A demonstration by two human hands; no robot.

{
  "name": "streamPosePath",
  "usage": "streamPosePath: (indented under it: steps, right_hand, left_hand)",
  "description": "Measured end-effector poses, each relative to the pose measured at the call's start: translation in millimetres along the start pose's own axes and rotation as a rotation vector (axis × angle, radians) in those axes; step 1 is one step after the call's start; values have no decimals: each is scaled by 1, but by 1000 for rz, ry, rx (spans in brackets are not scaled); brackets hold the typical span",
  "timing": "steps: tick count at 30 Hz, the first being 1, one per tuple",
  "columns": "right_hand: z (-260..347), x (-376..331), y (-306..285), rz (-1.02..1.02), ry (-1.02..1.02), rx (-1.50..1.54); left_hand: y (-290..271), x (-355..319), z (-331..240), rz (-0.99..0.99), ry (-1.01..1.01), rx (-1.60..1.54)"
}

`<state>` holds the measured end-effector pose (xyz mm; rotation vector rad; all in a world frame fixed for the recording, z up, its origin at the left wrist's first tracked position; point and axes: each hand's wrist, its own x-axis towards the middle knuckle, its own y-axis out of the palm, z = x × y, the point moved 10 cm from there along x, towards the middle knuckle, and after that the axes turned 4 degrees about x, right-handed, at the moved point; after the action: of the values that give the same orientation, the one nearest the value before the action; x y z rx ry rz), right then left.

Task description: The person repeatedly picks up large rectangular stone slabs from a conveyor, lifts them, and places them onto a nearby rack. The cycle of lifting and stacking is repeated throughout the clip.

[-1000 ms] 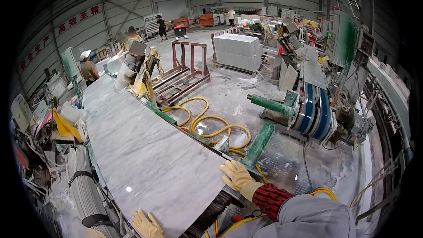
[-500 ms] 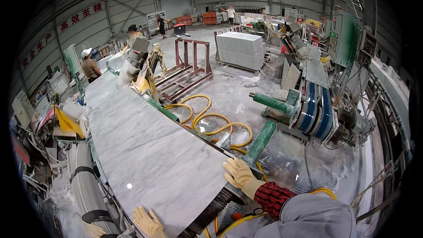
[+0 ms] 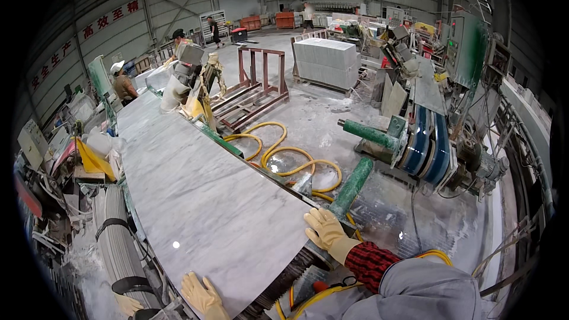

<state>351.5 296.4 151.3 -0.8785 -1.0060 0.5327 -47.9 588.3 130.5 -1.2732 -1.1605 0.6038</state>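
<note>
A long polished grey-white marble slab (image 3: 195, 201) lies flat on a work line and runs away from me toward the upper left. My right hand (image 3: 325, 231), in a pale yellow glove with a red plaid sleeve behind it, lies with its fingers on the slab's near right corner. My left hand (image 3: 203, 294), gloved the same, rests with spread fingers on the slab's near edge at the lower left. Neither hand wraps around anything.
A grey roller (image 3: 118, 249) runs beside the slab's left side. Yellow hoses (image 3: 284, 160) coil on the wet floor to the right. Green cylinders (image 3: 355, 181) and a blue machine (image 3: 430, 151) stand beyond. A stone block (image 3: 325, 62), a red rack (image 3: 252, 86) and people (image 3: 121, 83) are farther off.
The slab's near end has come closer to me. My right hand stayed on the near right corner, and my left hand moved right and up along the near edge.
</note>
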Motion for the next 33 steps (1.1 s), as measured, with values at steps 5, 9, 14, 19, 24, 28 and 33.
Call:
streamPosePath:
  steps: [5, 9, 14, 19, 24, 28, 33]
  right_hand:
    - [1, -1, -3, 19, 9, 11]
    - [0, -4, -6, -17, -9, 15]
    - [0, -6, -7, -11, 1, 13]
    - [-3, -9, -7, 12, 30, 15]
    - [1, -9, -11, -9, 1, 6]
    - [1, -11, -14, -12, 13, 12]
    - [-3, -16, -10, -22, 18, 16]
  left_hand:
    - [10, -4, 7, -60, 7, 28]
    - [8, -3, 3, -20, -4, 5]
    - [5, -4, 4, 17, 9, 22]
    - [17, -5, 9, 8, -5, -1]
    - [12, -8, 7, 16, -17, 15]
    - [10, -10, 8, 29, -8, 15]
    - [8, -15, 5, 39, -56, 3]
